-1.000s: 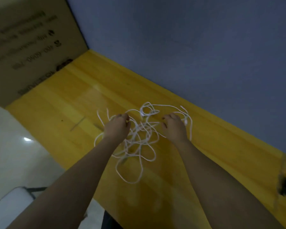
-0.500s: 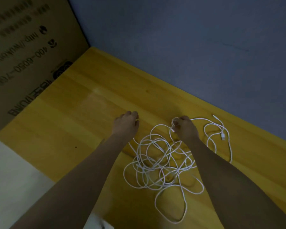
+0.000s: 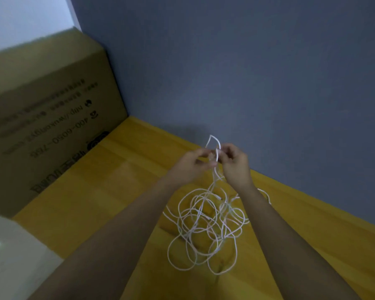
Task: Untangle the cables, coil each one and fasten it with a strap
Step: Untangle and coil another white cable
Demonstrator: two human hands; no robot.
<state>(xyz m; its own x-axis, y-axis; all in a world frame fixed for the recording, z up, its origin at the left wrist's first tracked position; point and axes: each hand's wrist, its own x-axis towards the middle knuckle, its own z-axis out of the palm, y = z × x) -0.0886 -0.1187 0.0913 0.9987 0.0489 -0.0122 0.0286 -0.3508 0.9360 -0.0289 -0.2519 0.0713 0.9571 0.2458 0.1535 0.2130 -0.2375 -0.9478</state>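
Overhead, the camera is looking down at a glossy yellow wooden tabletop (image 3: 108,191) that is running diagonally across the picture, from the lower right up toward a far corner at the centre left. A plain grey-blue wall (image 3: 247,72) is rising straight from the table's far edge and is filling most of the upper part of the view. A large brown cardboard box (image 3: 52,118) is standing on the left end of the table, pressed into the corner against the wall, with dark printed lettering that is appearing upside down (a web address and a phone number are partly legible, the rest is blurred). A pale, shiny floor (image 3: 11,252) is showing at the lower left, beyond the table's near edge.

Two bare forearms are reaching in from the bottom of the picture. The white cables (image 3: 206,226) are lying as one loose tangle of thin overlapping loops on the tabletop, between the forearms and just below the hands. A few strands are rising out of the heap, drawn up to the fingers.

The left hand (image 3: 193,163) is pinching these strands between thumb and fingertips. The right hand (image 3: 234,163) is meeting it fingertip to fingertip, its fingers curling round the same strands. A short loop of cable (image 3: 213,140) is sticking up above the two hands, and its end is showing against the wall. Both hands are raised above the table, near the wall.
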